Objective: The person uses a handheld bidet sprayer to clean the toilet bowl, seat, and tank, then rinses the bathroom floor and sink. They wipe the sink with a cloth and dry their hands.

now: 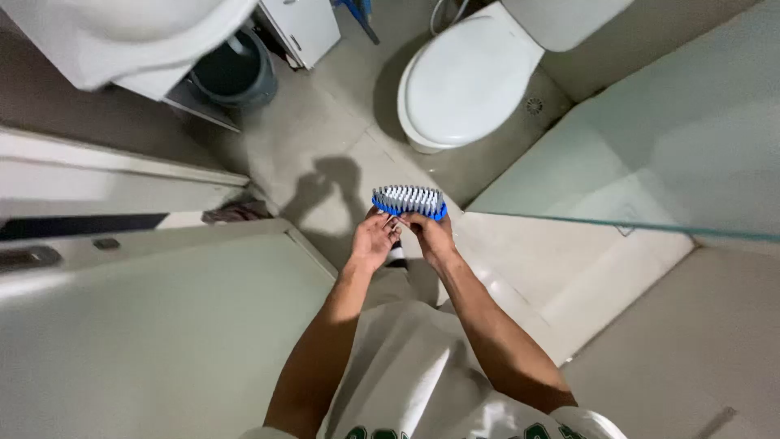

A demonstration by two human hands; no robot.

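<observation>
A blue scrub brush (409,200) with white bristles facing up is held in front of me over the bathroom floor. My right hand (431,236) grips its underside from the right. My left hand (374,241) touches the brush's left end from below, fingers curled against it. Both forearms reach forward from my light-coloured shirt.
A white toilet (467,77) with its lid down stands ahead. A white sink (122,36) and a grey bin (236,73) are at the upper left, beside a white cabinet (305,28). A glass shower panel (650,162) runs along the right. A door (154,325) is at my left.
</observation>
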